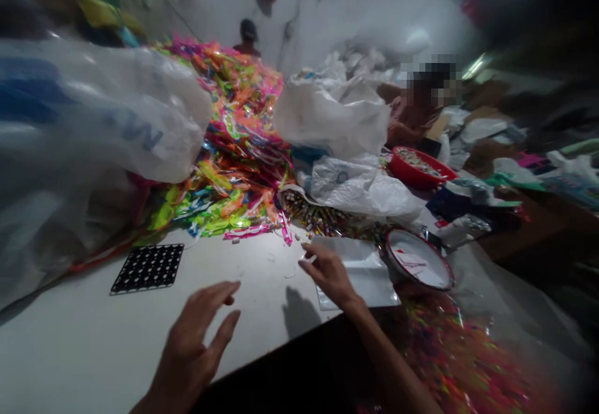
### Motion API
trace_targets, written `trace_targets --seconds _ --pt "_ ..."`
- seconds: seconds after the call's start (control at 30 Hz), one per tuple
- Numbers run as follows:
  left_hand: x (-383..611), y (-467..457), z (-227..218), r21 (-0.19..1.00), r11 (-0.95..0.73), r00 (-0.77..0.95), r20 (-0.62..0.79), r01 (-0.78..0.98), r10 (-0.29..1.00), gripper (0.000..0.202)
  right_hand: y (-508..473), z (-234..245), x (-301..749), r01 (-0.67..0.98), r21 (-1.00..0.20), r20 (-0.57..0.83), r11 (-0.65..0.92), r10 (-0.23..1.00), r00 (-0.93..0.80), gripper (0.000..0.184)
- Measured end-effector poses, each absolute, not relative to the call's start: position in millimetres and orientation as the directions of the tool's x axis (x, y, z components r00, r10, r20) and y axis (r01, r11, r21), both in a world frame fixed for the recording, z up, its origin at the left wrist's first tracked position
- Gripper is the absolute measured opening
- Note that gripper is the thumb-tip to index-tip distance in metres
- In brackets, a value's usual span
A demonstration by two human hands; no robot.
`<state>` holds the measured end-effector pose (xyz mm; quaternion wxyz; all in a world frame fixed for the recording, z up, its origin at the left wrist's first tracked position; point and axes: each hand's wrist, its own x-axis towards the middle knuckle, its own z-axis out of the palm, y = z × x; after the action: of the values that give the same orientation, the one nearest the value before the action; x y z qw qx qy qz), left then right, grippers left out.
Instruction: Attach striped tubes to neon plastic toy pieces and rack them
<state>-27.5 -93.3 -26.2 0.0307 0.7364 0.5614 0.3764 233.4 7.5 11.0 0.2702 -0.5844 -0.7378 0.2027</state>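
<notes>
On the white tabletop [262, 295], a clear, flat plastic bag [362, 277] lies by the right hand [330, 272], empty, fingers parted; the left hand [199, 323], likewise unclenched, is nearest a black, white-dotted, rectangular tray [148, 267].

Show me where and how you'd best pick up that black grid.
Probably by its right edge, pinched between thumb and fingers, coming from the right. The black grid lies flat on the table and looks thin; that edge faces the left hand, while the big bag bulges on its other side.
</notes>
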Motion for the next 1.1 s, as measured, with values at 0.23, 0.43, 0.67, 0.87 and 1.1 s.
trace_targets --seconds 0.23,0.43,0.67,0.87,1.1 --pt "-18.5 -84.3 -127.4 -0.010 -0.390 0.345 0.489 0.921 0.801 0.042 68.9 -62.5 217.1 0.927 -0.352 0.109 0.127 0.990 -0.094 0.027" --pt "-30.2 -13.1 -112.4 0.014 -0.203 0.177 0.436 0.979 0.883 0.045 109.5 -59.5 171.5 0.968 -0.248 0.045 0.031 0.999 -0.020 0.024" --pt "-3.3 67.3 -92.6 0.141 -0.194 0.147 0.291 0.971 0.945 0.044 49.5 -78.7 132.0 0.885 -0.379 0.077 0.269 0.963 -0.260 0.034" --pt "-12.1 19.4 -113.7 0.078 -0.258 0.219 0.331 0.963 0.918 0.042 20.0 -81.0 162.0 0.640 -0.714 0.108 0.285 0.947 -0.301 0.031" --pt "-12.5 -39.7 -121.0 0.035 -0.269 0.221 0.477 0.962 0.851 0.035 35.8 -75.1 169.4 0.677 -0.700 0.072 0.227 0.966 -0.250 0.031"
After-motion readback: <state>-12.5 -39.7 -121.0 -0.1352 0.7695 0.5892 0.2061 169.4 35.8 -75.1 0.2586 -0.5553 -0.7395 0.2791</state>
